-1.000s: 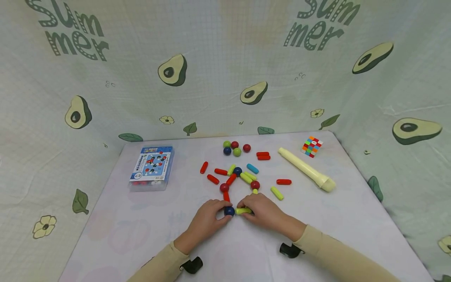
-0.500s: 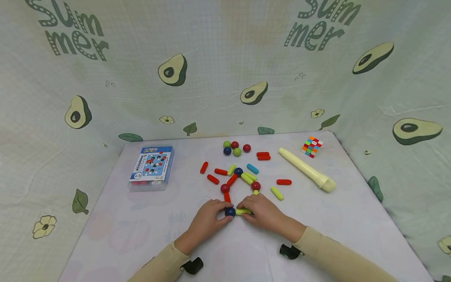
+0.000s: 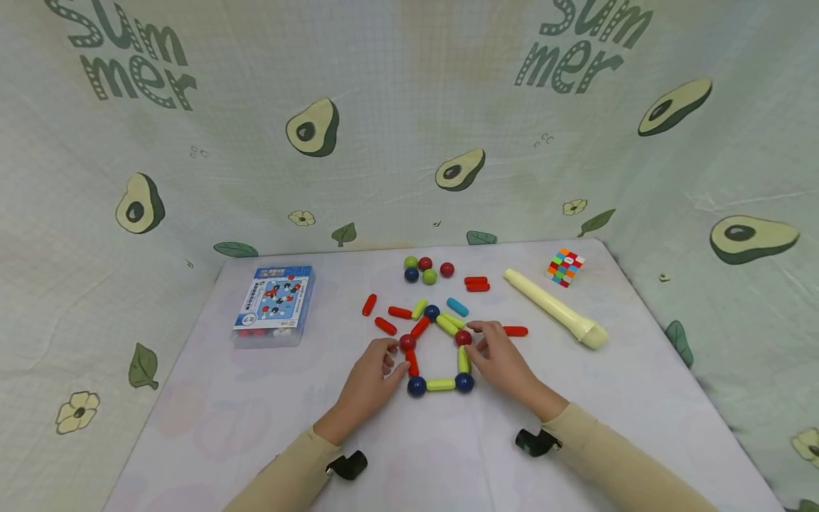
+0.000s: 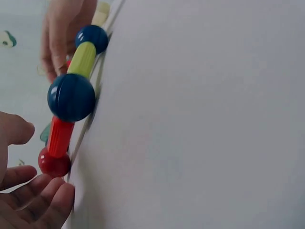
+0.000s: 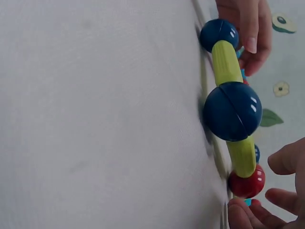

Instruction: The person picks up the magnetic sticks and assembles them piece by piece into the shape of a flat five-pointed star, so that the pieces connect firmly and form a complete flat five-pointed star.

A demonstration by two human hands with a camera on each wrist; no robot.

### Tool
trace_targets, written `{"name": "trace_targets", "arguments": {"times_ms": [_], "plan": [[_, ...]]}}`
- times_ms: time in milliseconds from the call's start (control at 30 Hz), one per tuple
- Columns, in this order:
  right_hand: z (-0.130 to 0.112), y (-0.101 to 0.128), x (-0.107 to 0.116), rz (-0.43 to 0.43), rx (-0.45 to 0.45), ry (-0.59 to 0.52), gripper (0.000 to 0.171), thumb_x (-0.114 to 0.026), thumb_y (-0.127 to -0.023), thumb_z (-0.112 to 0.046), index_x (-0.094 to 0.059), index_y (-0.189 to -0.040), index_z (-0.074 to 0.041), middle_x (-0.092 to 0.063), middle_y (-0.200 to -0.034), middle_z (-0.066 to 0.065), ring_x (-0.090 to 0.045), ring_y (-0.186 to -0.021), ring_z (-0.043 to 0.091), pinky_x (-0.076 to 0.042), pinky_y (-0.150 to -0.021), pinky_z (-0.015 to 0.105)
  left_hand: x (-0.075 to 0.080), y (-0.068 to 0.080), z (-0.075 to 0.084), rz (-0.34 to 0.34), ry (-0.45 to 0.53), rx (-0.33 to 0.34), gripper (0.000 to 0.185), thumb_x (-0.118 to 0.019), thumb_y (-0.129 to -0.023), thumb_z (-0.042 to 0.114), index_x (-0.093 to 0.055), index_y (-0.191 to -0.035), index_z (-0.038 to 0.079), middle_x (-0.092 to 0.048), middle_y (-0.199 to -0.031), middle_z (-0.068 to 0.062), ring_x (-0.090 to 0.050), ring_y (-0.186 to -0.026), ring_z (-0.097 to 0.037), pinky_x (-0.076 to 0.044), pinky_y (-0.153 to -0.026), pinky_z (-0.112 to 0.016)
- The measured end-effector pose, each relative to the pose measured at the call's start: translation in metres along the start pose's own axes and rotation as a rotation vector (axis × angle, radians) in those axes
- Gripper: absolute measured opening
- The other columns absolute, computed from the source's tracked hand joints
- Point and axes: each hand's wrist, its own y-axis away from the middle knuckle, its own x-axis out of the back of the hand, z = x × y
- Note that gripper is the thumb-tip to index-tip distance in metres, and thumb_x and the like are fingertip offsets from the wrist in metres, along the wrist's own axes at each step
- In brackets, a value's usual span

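Observation:
A five-sided ring of balls and rods lies on the table in front of me. Its near side is a yellow-green rod [image 3: 441, 385] between a left blue ball [image 3: 416, 386] and a right blue ball [image 3: 464, 382]. My left hand [image 3: 370, 380] is beside the left red ball [image 3: 407, 343], its fingertips near or touching it, thumb apart, by the red rod [image 3: 412, 363]. At the right red ball [image 3: 463, 338], my right hand [image 3: 508, 364] has thumb and fingers spread around its right side. A third blue ball [image 3: 431, 313] forms the far corner.
Loose red rods [image 3: 385, 326] lie left of the ring, with a blue rod [image 3: 457, 306] behind it. Several loose balls [image 3: 429, 276] sit farther back. A plastic kit box [image 3: 271, 306] stands left; a cream microphone-shaped tube [image 3: 557, 308] and a puzzle cube [image 3: 566, 267] lie right.
Both hands have let go of the near side and moved away from me, toward the two red balls. The near blue balls and the rod between them are now uncovered.

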Motion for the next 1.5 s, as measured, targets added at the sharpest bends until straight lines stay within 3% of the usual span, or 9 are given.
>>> {"name": "trace_targets", "arguments": {"times_ms": [267, 500, 933, 1500], "plan": [[0.007, -0.012, -0.002, -0.028, -0.008, 0.002, 0.045, -0.065, -0.101, -0.026, -0.054, -0.142, -0.01, -0.059, -0.128, 0.008, -0.06, -0.11, 0.023, -0.055, -0.093, 0.042, -0.004, -0.025, -0.002, -0.011, -0.024, 0.024, 0.051, -0.074, -0.094, 0.036, -0.059, -0.138, 0.015, -0.059, -0.107, 0.005, -0.052, -0.082, -0.01, -0.048, -0.064, -0.021], [0.009, -0.019, -0.004, -0.019, 0.001, -0.014, 0.035, -0.067, -0.1, -0.025, -0.062, -0.131, -0.01, -0.065, -0.114, 0.004, -0.061, -0.101, 0.02, -0.055, -0.088, 0.039, -0.008, -0.035, -0.003, 0.008, 0.005, 0.015, 0.04, -0.073, -0.095, 0.035, -0.066, -0.13, 0.017, -0.058, -0.097, 0.005, -0.053, -0.077, -0.011, -0.048, -0.062, -0.023], [0.01, -0.019, -0.005, -0.041, 0.033, -0.036, 0.029, -0.069, -0.099, -0.022, -0.064, -0.124, -0.009, -0.066, -0.103, -0.001, -0.06, -0.09, 0.015, -0.053, -0.08, 0.032, -0.004, -0.035, -0.005, 0.013, 0.02, 0.036, 0.032, -0.074, -0.094, 0.031, -0.069, -0.121, 0.014, -0.06, -0.096, 0.005, -0.054, -0.077, -0.012, -0.049, -0.063, -0.022], [0.011, -0.018, -0.005, -0.036, 0.027, -0.044, 0.031, -0.068, -0.099, -0.023, -0.063, -0.125, -0.007, -0.066, -0.107, 0.001, -0.061, -0.092, 0.015, -0.054, -0.08, 0.032, -0.004, -0.035, -0.004, 0.016, 0.063, 0.063, 0.033, -0.073, -0.095, 0.031, -0.069, -0.124, 0.014, -0.061, -0.099, 0.004, -0.055, -0.079, -0.012, -0.051, -0.065, -0.022]]}}
